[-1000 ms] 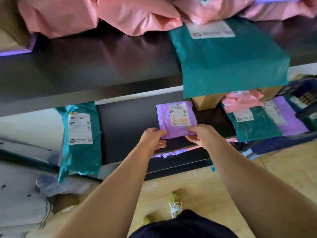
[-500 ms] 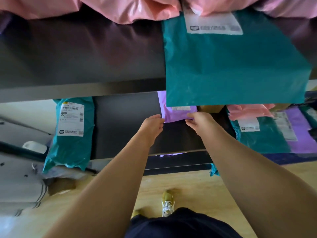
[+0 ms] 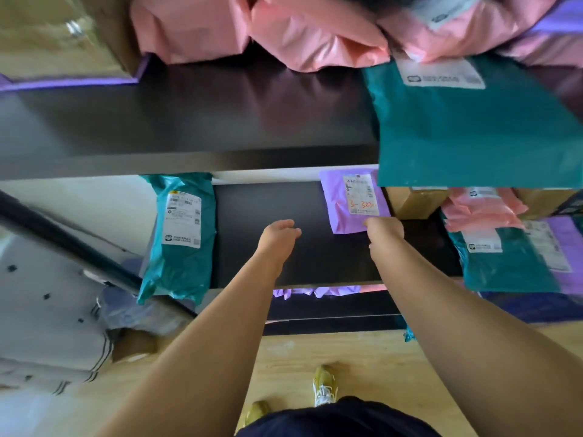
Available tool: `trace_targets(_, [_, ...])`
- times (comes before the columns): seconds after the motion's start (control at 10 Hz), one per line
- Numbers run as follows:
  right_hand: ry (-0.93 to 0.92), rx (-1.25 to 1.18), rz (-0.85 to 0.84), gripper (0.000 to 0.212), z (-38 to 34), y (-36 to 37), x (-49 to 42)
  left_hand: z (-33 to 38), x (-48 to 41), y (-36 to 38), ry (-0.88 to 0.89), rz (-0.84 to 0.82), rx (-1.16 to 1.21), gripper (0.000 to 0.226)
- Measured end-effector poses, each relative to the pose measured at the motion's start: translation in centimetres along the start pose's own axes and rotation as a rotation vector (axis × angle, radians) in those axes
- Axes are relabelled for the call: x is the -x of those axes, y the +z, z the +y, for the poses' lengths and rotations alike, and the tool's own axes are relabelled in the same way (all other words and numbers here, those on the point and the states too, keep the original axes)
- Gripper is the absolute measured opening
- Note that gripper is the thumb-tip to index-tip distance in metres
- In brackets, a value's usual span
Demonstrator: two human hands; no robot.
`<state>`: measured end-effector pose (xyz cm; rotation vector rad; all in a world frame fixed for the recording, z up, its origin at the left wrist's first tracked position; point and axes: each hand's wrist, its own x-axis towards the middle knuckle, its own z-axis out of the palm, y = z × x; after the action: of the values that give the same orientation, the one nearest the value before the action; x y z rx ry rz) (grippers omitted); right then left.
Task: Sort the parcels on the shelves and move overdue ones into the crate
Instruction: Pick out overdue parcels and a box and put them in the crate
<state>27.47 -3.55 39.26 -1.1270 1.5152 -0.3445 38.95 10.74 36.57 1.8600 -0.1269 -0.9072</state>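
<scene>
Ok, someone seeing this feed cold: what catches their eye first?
Probably the big teal parcel overhanging the front edge of the upper shelf at upper right, with pink parcels heaped behind it. Next, the small purple parcel on the middle shelf, with orange writing on its label. The right hand pinches its near corner while the left hand hovers open beside it.

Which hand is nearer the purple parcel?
Right. The right hand grips the purple parcel at its near edge; the left hand hovers apart to its left over the shelf, holding nothing.
</scene>
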Motion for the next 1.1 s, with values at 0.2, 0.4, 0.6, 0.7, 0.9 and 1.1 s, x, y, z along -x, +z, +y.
trace_targets(0.2, [-0.080,0.069,-0.193,0.021,0.8,6.1,4.0,-0.1,1.3,-7.3,0.179,0.297,-0.430,0.037])
trace_targets(0.4, [-0.084,0.158,-0.379,0.024,2.6,12.8,9.5,-1.4,1.8,-15.6,0.334,0.545,-0.678,0.038])
trace_targets(0.6, [-0.136,0.212,-0.493,0.040,4.8,17.1,12.7,-3.5,0.8,-21.2,0.086,0.412,-0.524,0.052])
trace_targets(0.7, [-0.146,0.233,-0.497,0.040,5.2,18.2,13.4,-4.1,0.8,-22.2,-0.056,0.310,-0.419,0.043])
trace_targets(0.9, [-0.171,0.280,-0.445,0.038,5.7,18.6,13.8,-5.2,0.4,-21.9,-0.071,0.211,-0.345,0.047])
trace_targets(1.1, [-0.161,0.295,-0.371,0.035,6.3,18.1,13.9,-6.1,0.2,-21.8,-0.007,0.266,-0.347,0.039])
